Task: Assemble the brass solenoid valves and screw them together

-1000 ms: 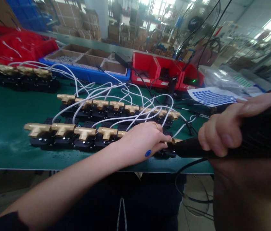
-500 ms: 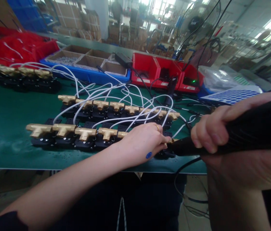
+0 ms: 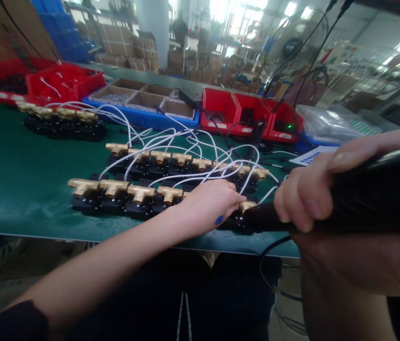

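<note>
In my right hand is a thick black electric screwdriver, held almost level with the fingers wrapped round it. Its narrow front end reaches the last unit at the right of the front row; the very tip is hard to make out. My left hand, fingers pinched together, is at that same unit's brass tee valve. Other brass tee valves on black bodies stand to the left in the row, some hidden behind my left hand and forearm. White cables arch over them.
A second row of valve units stands behind, and another group at the far left. Red bins and a blue divided tray line the back of the green table. A black cord hangs over the front edge.
The view has shifted, so the rows appear farther right and smaller. Both hands stay at the right-end unit, and more of its brass valve shows beside my left fingertips.
</note>
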The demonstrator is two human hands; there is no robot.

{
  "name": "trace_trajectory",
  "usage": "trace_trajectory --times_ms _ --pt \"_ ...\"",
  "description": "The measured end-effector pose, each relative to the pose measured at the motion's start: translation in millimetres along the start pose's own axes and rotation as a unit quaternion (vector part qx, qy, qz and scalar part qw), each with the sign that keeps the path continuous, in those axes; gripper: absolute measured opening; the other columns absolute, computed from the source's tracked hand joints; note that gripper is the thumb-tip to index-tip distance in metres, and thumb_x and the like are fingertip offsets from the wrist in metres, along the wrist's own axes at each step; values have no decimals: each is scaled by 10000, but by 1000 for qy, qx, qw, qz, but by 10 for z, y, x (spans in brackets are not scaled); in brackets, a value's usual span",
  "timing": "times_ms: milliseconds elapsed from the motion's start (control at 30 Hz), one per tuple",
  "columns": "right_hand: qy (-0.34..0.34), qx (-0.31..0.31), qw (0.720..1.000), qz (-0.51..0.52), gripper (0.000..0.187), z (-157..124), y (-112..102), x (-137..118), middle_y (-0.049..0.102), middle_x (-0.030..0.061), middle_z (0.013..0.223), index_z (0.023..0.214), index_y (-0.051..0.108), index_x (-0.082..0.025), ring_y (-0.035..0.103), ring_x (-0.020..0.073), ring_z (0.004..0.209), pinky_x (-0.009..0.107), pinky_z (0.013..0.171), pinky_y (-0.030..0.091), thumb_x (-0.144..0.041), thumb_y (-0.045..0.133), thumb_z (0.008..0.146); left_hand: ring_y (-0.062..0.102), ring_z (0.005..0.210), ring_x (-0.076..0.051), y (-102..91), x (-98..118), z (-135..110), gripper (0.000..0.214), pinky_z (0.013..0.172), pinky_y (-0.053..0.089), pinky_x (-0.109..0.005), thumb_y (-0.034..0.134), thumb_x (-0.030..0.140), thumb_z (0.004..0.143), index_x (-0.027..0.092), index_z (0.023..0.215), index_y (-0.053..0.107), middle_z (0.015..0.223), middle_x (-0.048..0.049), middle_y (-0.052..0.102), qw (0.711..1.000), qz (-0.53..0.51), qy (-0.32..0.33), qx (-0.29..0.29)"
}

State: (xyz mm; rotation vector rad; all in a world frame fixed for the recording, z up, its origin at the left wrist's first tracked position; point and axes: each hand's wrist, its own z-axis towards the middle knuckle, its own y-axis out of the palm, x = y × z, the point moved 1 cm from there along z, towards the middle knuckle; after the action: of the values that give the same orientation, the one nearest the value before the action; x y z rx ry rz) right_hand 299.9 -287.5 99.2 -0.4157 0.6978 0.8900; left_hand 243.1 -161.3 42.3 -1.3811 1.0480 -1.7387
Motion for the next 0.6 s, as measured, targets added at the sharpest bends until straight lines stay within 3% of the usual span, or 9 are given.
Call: trace_trajectory --times_ms 67,233,600 --pt "-5 -1 1000 16 497 23 49 37 403 -1 537 945 654 -234 457 110 436 251 306 323 -709 570 828 637 878 -202 -5 3 14 272 799 479 -296 472 150 936 150 935 745 894 -89 687 1000 -2 -1 -1" --pt "39 77 996 2 559 10 152 54 329 -3 573 880 615 -234 416 80 434 233 327 304 -765 440 854 647 851 -203 20 -42 50 265 773 474 -294 497 150 918 127 816 741 843 -96 698 1000 -11 3 17" --pt "42 20 998 -43 636 12 115 77 374 3 524 836 597 -231 420 73 426 217 346 347 -822 362 837 656 810 -184 38 -112 54 233 778 483 -281 529 107 873 131 816 753 814 -82 718 997 -48 41 35"
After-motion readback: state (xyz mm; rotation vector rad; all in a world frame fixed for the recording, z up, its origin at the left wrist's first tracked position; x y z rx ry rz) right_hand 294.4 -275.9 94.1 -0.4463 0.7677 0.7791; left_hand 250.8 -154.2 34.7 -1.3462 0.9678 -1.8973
